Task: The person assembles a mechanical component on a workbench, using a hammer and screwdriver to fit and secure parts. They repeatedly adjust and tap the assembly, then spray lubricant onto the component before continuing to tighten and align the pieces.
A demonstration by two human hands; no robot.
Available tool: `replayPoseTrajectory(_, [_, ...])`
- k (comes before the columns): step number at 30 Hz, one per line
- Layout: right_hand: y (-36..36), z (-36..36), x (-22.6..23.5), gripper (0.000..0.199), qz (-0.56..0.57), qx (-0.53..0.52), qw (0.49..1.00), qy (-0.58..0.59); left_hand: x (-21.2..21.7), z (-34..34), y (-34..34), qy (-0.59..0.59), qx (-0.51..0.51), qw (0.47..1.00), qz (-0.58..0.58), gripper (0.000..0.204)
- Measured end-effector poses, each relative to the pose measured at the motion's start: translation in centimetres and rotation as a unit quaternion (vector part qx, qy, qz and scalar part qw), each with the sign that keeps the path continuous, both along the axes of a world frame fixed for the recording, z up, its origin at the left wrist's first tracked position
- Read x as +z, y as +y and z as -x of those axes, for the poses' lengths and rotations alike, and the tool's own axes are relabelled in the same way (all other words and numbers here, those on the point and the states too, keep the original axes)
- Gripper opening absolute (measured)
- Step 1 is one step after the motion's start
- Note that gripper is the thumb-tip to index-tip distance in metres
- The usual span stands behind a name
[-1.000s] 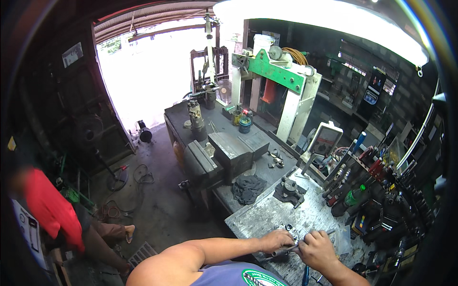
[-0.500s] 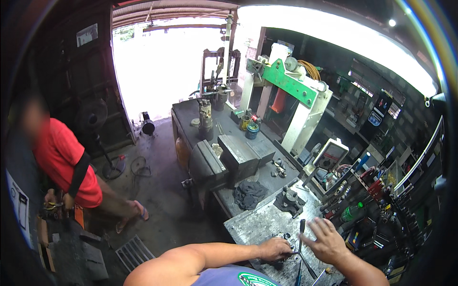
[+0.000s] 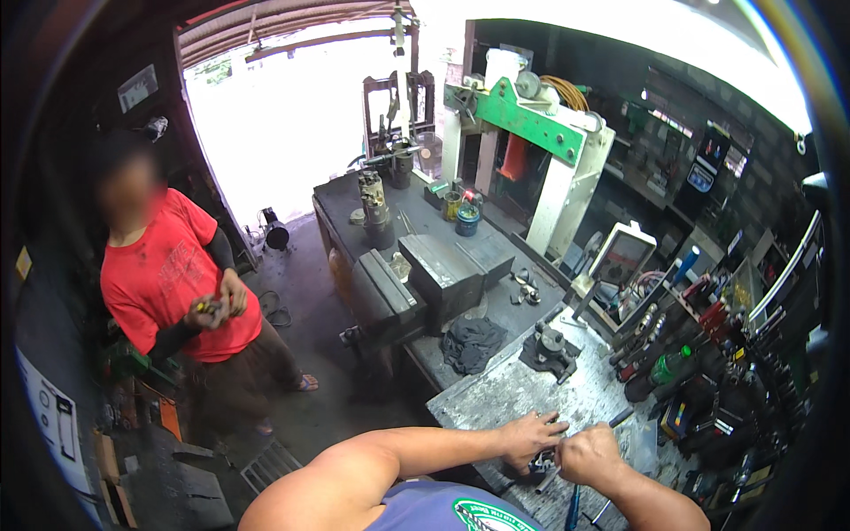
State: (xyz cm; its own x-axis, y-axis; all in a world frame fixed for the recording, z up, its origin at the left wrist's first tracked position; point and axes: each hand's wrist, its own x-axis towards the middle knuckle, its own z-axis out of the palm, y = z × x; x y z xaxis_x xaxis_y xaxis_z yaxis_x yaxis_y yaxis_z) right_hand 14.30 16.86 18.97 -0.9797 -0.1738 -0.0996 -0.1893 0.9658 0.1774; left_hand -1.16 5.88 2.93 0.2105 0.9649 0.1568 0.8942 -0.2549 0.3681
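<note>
My right hand (image 3: 589,457) is closed in a fist over the bench. From its far side sticks out a dark-handled bar tool (image 3: 622,417), whose kind I cannot make out. Beside it, touching or nearly touching, my left hand (image 3: 529,439) curls its fingers over a small metal part (image 3: 542,460). The fingers cover most of that part. A blue-handled tool (image 3: 574,508) lies just below my right hand, and a thin metal T-shaped bar (image 3: 602,511) is to the right of it. All of this is on the worn metal-topped bench (image 3: 478,398).
A clamp-like metal device (image 3: 551,350) sits farther back on the bench, near a black cloth (image 3: 472,345). Beyond stands a large vise (image 3: 434,274). Hand tools (image 3: 708,389) crowd the right side. At left, a person in a red shirt (image 3: 181,274) holds a small object.
My right hand has gone from raised with spread fingers to a fist round the dark-handled tool, which has swung right. My left hand moved slightly. The person in red turned toward the bench.
</note>
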Motion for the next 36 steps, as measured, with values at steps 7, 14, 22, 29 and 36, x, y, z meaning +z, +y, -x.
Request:
replayPoseTrajectory(7, [2.8, -0.6, -2.2, 0.017, 0.088, -0.006, 0.995, 0.052, -0.1, 0.2, 0.7, -0.035, 0.052, 0.998, -0.016, 0.103])
replayPoseTrajectory(14, [1.7, -1.5, -3.6, 0.022, 0.106, -0.122, 0.977, 0.14, 0.8, -1.5, 0.9, 0.013, 0.094, 0.996, -0.003, 0.107])
replayPoseTrajectory(22, [-1.8, -1.3, -2.7, 0.022, 0.074, -0.282, 0.948, 0.131, 1.4, -1.7, 0.8, -0.016, 0.1, 0.994, -0.036, 0.11])
replayPoseTrajectory(29, [1.3, -3.1, 1.3, 0.011, 0.055, -0.185, 0.981, 0.01, 1.4, 0.6, -0.2, -0.115, 0.065, 0.991, -0.027, 0.104])
replayPoseTrajectory(36, [1.4, -4.6, 1.2, 0.012, 0.11, -0.076, 0.985, 0.107, -1.0, 1.3, -5.3, -0.237, 0.156, 0.958, -0.046, 0.066])
